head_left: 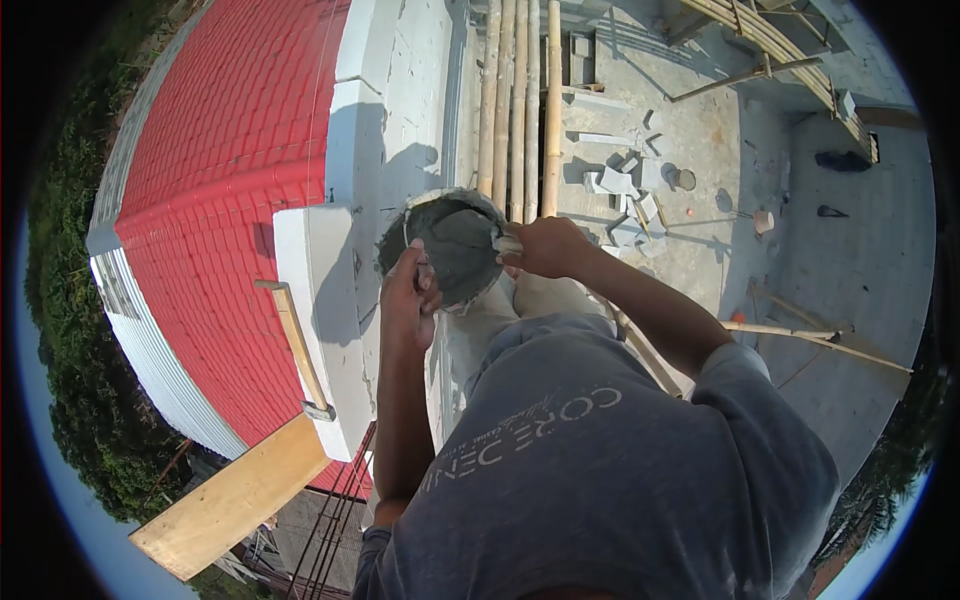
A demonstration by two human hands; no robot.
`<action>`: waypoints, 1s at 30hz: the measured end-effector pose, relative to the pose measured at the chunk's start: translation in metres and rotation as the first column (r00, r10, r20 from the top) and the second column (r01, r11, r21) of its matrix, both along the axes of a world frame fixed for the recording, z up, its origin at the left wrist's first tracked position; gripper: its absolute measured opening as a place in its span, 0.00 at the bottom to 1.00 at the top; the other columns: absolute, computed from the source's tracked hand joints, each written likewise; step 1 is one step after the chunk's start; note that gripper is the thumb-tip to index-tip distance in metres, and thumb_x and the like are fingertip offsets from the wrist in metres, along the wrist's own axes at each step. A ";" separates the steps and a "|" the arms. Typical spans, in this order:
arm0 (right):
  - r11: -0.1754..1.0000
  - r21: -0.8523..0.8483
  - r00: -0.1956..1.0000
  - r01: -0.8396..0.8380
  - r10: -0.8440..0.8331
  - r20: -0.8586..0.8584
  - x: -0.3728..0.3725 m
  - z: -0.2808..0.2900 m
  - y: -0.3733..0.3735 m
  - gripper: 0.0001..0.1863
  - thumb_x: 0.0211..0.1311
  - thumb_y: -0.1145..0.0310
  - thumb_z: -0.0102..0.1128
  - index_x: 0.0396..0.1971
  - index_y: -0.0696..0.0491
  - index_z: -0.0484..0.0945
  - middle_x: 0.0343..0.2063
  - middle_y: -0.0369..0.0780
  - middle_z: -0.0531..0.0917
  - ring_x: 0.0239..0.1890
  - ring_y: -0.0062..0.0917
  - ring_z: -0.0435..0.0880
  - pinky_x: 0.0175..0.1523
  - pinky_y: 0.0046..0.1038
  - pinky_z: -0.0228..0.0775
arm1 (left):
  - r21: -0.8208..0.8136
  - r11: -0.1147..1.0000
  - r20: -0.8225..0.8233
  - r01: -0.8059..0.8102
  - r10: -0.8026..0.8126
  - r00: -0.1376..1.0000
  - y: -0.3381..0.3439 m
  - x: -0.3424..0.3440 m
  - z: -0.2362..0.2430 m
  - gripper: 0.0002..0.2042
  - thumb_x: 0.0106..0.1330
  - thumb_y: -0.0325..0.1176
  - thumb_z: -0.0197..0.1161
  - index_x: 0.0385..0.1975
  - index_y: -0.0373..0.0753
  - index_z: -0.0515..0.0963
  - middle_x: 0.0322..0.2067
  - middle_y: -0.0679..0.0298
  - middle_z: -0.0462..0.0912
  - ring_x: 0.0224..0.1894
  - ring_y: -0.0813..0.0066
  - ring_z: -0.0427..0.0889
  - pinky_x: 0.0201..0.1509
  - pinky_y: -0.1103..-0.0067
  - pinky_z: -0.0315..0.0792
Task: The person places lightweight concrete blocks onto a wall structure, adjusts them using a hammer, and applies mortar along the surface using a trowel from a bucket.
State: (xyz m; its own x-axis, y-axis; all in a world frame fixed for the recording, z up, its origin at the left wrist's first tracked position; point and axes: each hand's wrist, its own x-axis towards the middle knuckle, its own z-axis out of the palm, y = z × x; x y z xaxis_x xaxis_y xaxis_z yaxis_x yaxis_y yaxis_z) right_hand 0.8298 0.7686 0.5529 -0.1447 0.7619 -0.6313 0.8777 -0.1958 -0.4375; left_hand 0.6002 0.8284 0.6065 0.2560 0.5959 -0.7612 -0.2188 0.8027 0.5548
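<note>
A round bucket (448,300) crusted with dried mortar stands in front of me beside the block wall, with wet grey mortar (440,270) inside. My left hand (412,292) is closed at its near left rim, fingers curled round what looks like the thin bucket handle (407,232). At the right rim my right hand (552,247) grips the pale handle of a trowel (468,232). The trowel's mortar-coated blade lies over the mortar inside the bucket. My fingers partly hide the handle.
A wooden-handled tool (297,345) rests on a white block (312,262) to the left, above a plank (235,495). Red roofing (225,150) lies beyond the wall. Bamboo poles (518,110) run ahead. Broken blocks (620,182) litter the lower floor at right.
</note>
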 end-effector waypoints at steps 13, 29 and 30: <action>0.998 0.044 0.989 0.048 -0.054 0.139 0.047 0.002 0.054 0.26 0.61 0.50 0.60 0.54 0.50 0.76 0.31 0.47 0.85 0.38 0.43 0.85 0.43 0.43 0.76 | -0.058 0.998 0.130 -0.026 0.034 0.991 0.064 0.050 -0.044 0.15 0.68 0.48 0.61 0.28 0.44 0.71 0.15 0.74 0.65 0.12 0.88 0.56 0.15 0.86 0.50; 0.993 0.110 0.996 -0.052 0.043 0.080 0.089 -0.011 0.138 0.26 0.61 0.45 0.60 0.52 0.47 0.78 0.31 0.44 0.86 0.38 0.41 0.86 0.41 0.42 0.75 | -0.092 0.987 0.146 -0.133 0.146 0.979 0.135 0.080 -0.052 0.10 0.66 0.40 0.58 0.28 0.43 0.70 0.16 0.75 0.63 0.14 0.87 0.57 0.18 0.84 0.53; 0.991 0.115 0.994 -0.061 0.049 0.101 0.088 -0.009 0.139 0.27 0.61 0.45 0.60 0.53 0.47 0.77 0.31 0.44 0.86 0.38 0.41 0.86 0.41 0.42 0.75 | -0.102 0.981 0.124 -0.163 0.175 0.977 0.135 0.079 -0.049 0.10 0.66 0.40 0.58 0.28 0.43 0.70 0.16 0.75 0.63 0.14 0.87 0.57 0.18 0.84 0.53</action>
State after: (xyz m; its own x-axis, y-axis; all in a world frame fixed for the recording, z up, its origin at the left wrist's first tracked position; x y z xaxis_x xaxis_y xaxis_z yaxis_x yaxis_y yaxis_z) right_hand 0.9182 0.9080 0.5441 -0.1304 0.8245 -0.5507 0.9253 -0.0983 -0.3663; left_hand 0.6796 0.9638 0.5571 0.2594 0.5691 -0.7803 -0.4221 0.7935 0.4384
